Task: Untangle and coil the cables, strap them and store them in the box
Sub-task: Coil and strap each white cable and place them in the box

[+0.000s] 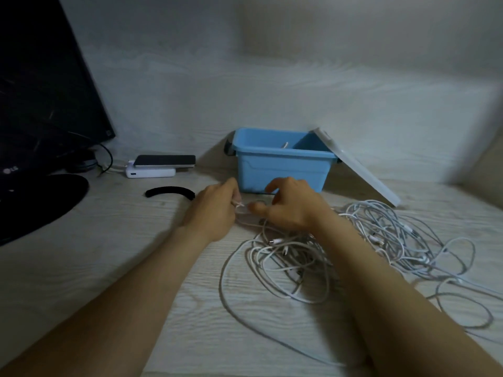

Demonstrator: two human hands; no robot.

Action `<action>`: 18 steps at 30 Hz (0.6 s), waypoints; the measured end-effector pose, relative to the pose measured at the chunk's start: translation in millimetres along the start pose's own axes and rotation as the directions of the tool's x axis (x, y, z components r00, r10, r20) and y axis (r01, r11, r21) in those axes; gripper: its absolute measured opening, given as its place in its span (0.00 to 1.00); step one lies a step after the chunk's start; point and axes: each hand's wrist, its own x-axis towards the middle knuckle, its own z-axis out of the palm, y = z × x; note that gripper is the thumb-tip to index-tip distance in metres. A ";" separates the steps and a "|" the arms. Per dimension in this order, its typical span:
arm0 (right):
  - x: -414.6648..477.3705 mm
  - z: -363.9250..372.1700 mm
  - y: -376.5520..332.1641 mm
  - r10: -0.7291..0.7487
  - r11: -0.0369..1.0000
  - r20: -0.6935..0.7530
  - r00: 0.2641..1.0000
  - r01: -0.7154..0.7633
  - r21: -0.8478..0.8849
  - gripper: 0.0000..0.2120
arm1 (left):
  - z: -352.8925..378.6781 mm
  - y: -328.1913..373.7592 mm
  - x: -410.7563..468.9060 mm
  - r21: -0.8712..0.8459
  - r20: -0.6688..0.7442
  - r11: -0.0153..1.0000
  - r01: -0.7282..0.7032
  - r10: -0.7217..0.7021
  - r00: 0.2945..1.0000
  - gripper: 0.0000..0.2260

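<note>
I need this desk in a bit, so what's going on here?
A person is working through a tangle of white cables on the desk. The left hand pinches a cable end in front of the blue box; the right hand is at the same spot, though its grip is unclear. The box stands open with its white lid leaning against its right side. A black strap lies unused to the left.

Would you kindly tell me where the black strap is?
In the head view, the black strap lies on the desk just left of the left hand, nearer than the white power bank.
</note>
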 end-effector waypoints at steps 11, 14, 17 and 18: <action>9.2 8.9 23.6 -0.062 0.972 -0.146 0.987 0.093 0.214 0.05 | 10.3 -5.7 8.7 -0.178 -0.122 0.979 0.097 -0.119 0.985 0.12; 2.4 4.5 19.7 -0.014 0.858 -0.228 0.974 0.129 0.497 0.08 | 11.9 -13.8 7.7 -0.300 0.044 0.948 0.106 -0.097 0.994 0.19; 2.0 3.5 17.6 -0.092 0.818 -0.362 0.928 0.277 0.504 0.10 | 13.1 -14.5 7.1 -0.161 0.085 0.987 0.003 0.011 0.996 0.18; 2.6 2.6 15.3 -0.109 0.811 -0.402 0.909 0.315 0.494 0.10 | 14.7 -15.8 7.9 -0.145 0.078 0.989 -0.008 0.019 0.997 0.13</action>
